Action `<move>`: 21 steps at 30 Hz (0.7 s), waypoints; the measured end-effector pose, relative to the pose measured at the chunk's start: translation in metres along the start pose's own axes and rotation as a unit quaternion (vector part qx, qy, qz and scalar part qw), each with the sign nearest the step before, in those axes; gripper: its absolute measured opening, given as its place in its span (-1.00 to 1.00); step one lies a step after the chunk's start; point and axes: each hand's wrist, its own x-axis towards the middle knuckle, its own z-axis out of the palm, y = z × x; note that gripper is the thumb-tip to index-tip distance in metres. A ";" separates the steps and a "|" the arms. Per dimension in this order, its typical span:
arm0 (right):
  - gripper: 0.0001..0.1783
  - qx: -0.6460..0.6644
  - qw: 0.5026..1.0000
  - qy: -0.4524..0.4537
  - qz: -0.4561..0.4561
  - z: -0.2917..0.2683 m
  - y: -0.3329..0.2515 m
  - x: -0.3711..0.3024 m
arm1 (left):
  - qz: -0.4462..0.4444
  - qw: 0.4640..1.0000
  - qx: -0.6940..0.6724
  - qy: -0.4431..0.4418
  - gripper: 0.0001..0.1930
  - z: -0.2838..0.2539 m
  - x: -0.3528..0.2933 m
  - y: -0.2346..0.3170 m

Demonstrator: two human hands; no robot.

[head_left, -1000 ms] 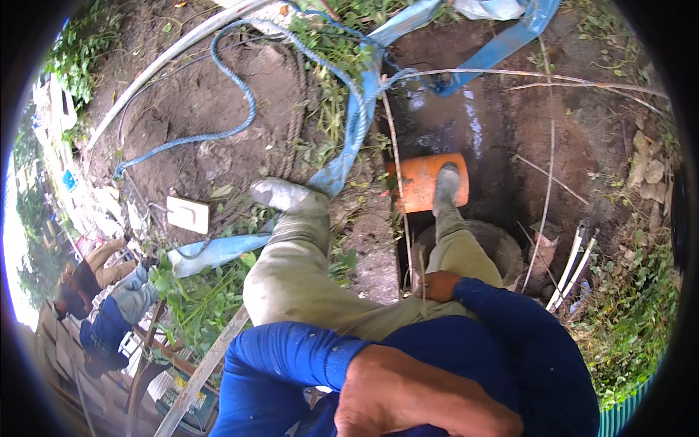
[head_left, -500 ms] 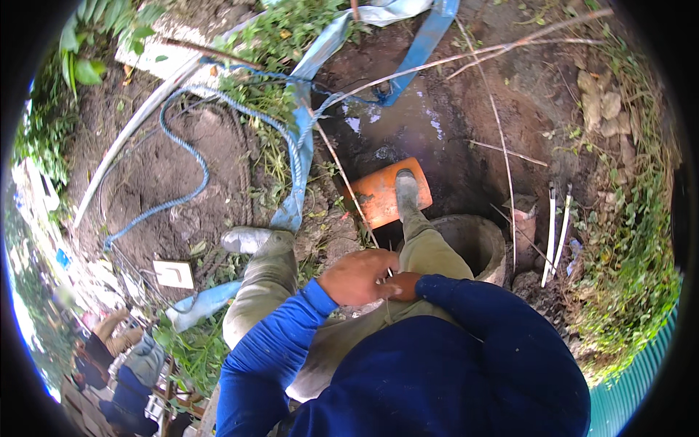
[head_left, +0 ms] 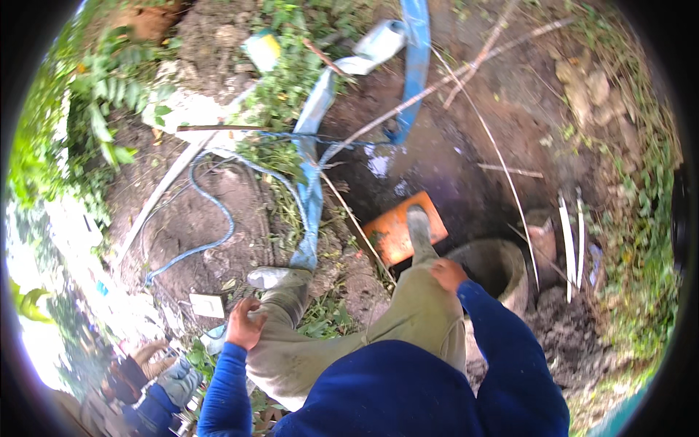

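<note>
My left hand (head_left: 245, 323) is beside my left knee, its fingers curled inward; I cannot make out whether anything is in them. On my right knee rests my right hand (head_left: 448, 275), fingers laid over the trouser cloth, with nothing seen in it. My right boot (head_left: 419, 222) stands on a tilted orange slab-like piece (head_left: 397, 237) at the edge of muddy water (head_left: 429, 156). The left boot (head_left: 268, 277) is planted on soil by a flat blue hose (head_left: 312, 197). A round concrete pipe (head_left: 515, 273) opens beside my right leg.
A blue rope (head_left: 229, 218) curves over the soil at left, near a long pale pole (head_left: 156, 204). Thin sticks (head_left: 495, 138) cross the pit. White rods (head_left: 568, 251) stand at right. Another person (head_left: 149, 393) is at lower left. A small pale box (head_left: 207, 305) lies near my left boot.
My hands were together at my lap, fingers around something small; now they are apart, the left by the left knee and the right on the right knee. The view has shifted.
</note>
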 end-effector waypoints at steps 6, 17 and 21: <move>-0.71 -0.098 0.992 -0.077 -0.006 -0.005 0.070 -0.056 | -0.197 0.966 0.028 0.162 -0.60 -0.005 -0.111 -0.016; -0.66 -0.115 0.984 -0.134 0.003 -0.009 0.060 -0.052 | -0.252 0.933 -0.017 0.257 -0.54 -0.002 -0.091 0.017; -0.68 -0.078 0.989 -0.120 0.044 -0.057 0.030 -0.016 | -0.213 0.927 -0.065 0.303 -0.56 0.021 -0.088 0.012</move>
